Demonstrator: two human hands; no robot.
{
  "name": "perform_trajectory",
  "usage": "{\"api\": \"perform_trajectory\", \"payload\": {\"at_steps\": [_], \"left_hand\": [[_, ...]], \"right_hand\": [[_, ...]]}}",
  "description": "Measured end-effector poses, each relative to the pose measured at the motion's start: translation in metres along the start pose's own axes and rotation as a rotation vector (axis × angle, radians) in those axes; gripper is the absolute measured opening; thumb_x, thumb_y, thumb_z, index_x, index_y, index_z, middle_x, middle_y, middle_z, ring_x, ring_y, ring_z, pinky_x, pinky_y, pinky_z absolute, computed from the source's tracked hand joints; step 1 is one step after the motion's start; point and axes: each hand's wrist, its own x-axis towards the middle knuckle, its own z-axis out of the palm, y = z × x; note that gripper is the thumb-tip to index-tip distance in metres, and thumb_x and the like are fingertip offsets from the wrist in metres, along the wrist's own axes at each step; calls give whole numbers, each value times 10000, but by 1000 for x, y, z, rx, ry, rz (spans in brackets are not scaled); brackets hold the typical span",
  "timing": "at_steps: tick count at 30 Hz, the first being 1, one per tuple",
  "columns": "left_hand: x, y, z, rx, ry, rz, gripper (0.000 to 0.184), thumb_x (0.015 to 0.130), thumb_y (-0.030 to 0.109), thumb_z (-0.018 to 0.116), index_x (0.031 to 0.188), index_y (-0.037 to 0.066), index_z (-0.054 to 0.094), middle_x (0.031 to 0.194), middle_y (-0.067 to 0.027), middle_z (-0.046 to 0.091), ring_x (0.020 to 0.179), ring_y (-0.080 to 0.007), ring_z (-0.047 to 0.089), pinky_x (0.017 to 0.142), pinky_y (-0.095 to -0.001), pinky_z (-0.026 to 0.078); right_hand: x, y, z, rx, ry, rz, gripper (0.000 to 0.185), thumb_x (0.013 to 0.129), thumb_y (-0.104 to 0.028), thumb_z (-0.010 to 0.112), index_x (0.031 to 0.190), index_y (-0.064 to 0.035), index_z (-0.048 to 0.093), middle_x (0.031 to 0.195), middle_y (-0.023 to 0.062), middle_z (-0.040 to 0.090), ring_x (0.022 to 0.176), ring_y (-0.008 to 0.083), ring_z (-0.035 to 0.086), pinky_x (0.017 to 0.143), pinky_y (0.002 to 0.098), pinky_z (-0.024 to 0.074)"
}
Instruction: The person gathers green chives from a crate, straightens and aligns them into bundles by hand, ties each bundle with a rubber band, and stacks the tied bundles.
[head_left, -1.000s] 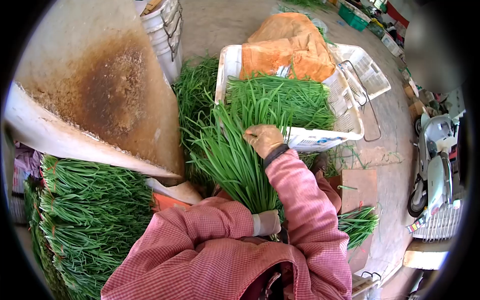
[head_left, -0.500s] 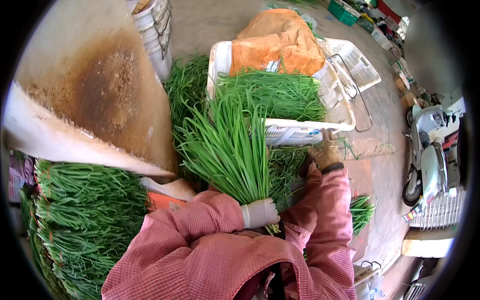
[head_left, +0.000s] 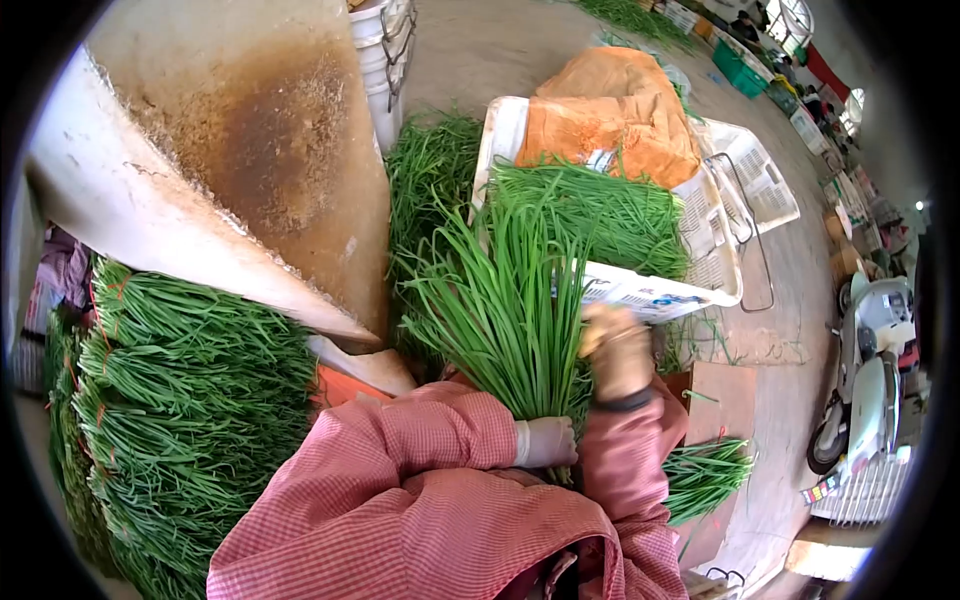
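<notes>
A thick bunch of garlic chives is fanned upward and leans to the left. My left hand, in a pale glove, is closed around the stalks near their lower end. My right hand is a brownish blur just right of the leaves, with a dark band at its wrist. Motion smears its fingers, so their position and any contact with the leaves cannot be made out. Beyond both hands, more chives lie in a white plastic crate.
An orange sack covers the crate's far end. Tied chive bundles are stacked at left, beneath a stained slab. Loose greens lie beside the crate. A small bunch rests at right; a scooter stands farther off.
My right hand has swung left and toward me, from near the crate's corner to beside the bunch. The left hand keeps its hold. The whole view has shifted, moving the crate rightward and down.
</notes>
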Motion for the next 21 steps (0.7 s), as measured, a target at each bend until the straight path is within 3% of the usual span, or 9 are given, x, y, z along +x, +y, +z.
{"api": "perform_trajectory", "payload": {"at_steps": [2,5,7,9,10,12,13,16,21], "left_hand": [[-6,1,0,56,119,19,77,683,146,519,734,125,572,748,-17,558,710,-187,540,688,-299,401],[-19,-8,-44,-79,507,-27,126,652,146,551,772,122,581,688,-18,548,693,-183,537,680,-301,411],[-30,-20,-103,-633,1039,-66,213,625,66,606,834,98,573,689,-49,542,658,-171,529,649,-304,437],[-47,-56,-140,-897,1258,-91,206,638,-2,620,821,62,549,730,-61,556,724,-160,549,680,-271,454],[-57,-64,-164,-875,1455,49,233,645,-32,611,851,49,537,761,-64,562,754,-161,554,695,-265,460],[-73,-60,-190,-1543,1743,47,339,662,-131,541,964,22,523,820,-69,567,770,-177,573,689,-275,486],[-89,-71,-188,-1602,1695,-53,437,640,-165,529,1030,25,476,868,-68,559,792,-187,569,709,-281,484],[-108,-82,-185,-1679,1790,25,478,635,-82,582,1067,64,439,917,-67,543,883,-201,540,776,-316,463],[-137,-83,-173,-1601,1801,85,539,750,154,598,1221,61,354,1211,-130,437,1122,-217,417,954,-339,338]], "right_hand": [[6,-33,-26,-205,224,44,282,810,-198,557,1020,-10,556,939,154,598,799,189,595,720,246,477],[1,-27,-52,-936,25,-256,731,766,-270,620,1312,-10,211,1313,188,308,1186,270,344,971,335,294],[5,-24,-38,-115,-172,-106,785,752,-252,632,1328,-21,151,1361,162,207,1200,292,309,982,351,281],[4,-36,16,-28,-322,-54,875,706,-262,667,1335,-24,106,1354,156,209,1201,313,295,997,383,250],[8,-32,40,-345,-340,-211,945,652,-289,699,1333,-22,100,1343,168,222,1192,329,301,992,399,249],[21,-20,74,-985,-164,-539,1091,529,-344,763,1327,-15,96,1318,195,249,1169,363,317,972,425,261],[36,-17,86,-993,-87,-574,1161,427,-383,789,1310,-3,138,1287,222,275,1121,386,351,937,440,281],[58,-15,98,-983,-146,-481,914,503,-301,752,1234,5,297,1075,211,480,979,358,470,832,399,374],[85,-40,145,-1126,-319,-297,676,568,-205,706,1147,-27,405,969,143,564,895,275,553,770,341,443]]}}
